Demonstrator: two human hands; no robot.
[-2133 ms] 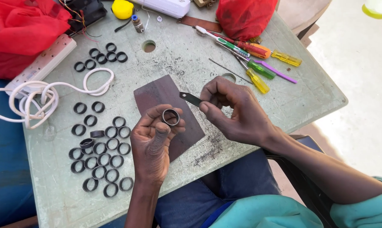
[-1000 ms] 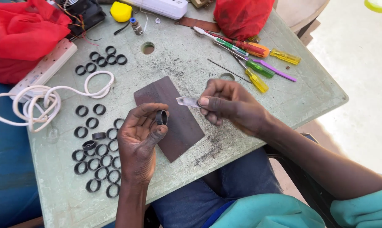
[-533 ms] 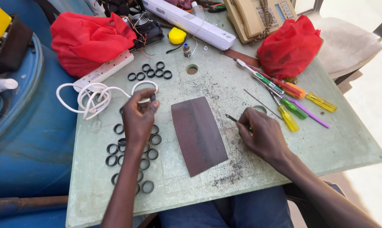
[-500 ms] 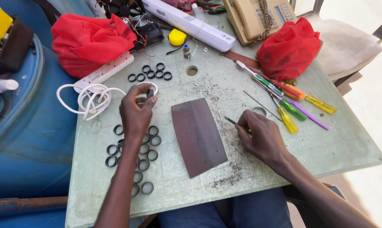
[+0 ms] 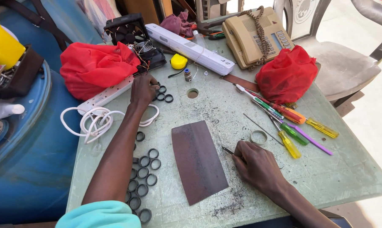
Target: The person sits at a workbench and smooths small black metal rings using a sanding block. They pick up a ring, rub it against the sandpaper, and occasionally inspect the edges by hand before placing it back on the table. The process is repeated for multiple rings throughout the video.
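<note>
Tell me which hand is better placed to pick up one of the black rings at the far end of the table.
Left. The left hand already rests at the far black rings, beside the red bag. The right hand lies near the table's front edge, holding a thin tool by the brown sheet.

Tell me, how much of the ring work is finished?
Many black rings lie bunched by the dark sheet, perhaps finished; that cannot be told. In hand: the left hand reaches a smaller group of rings up the table, and the right hand rests holding a thin tool. That far group looks left.
</note>
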